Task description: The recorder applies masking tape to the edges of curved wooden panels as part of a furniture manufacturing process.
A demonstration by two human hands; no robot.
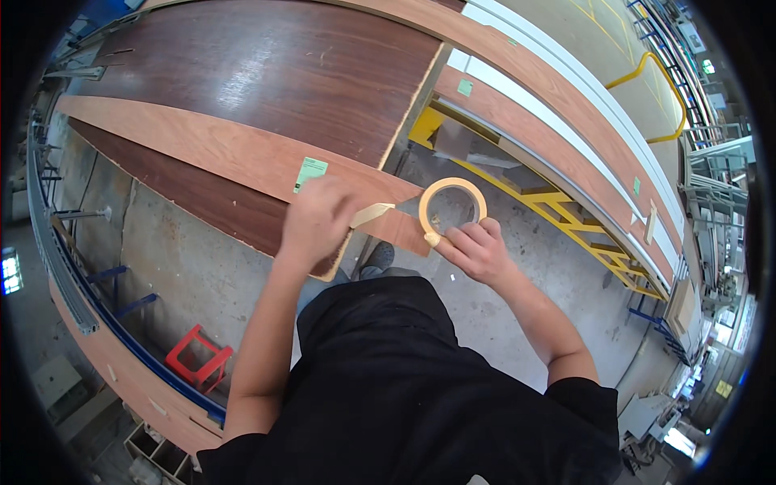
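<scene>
My right hand (475, 249) grips a roll of pale yellow masking tape (427, 212) by its near edge, fingers curled round the rim. A long reddish-brown wood strip (234, 145) lies on a dark brown panel, its end reaching past the panel's edge toward the roll. Across that end runs a short piece of pale tape (373, 215). Over the strip, just left of the tape piece, is my left hand (318, 220), smeared by motion so its fingers do not show clearly. Beside it a green label (309, 171) sits on the wood.
The dark panel (267, 73) fills the far left. On the right, long wood and white boards (558, 121) rest above a yellow metal frame (558, 202). A red plastic stool (198, 357) stands on the concrete floor at lower left, near a blue rail (166, 368).
</scene>
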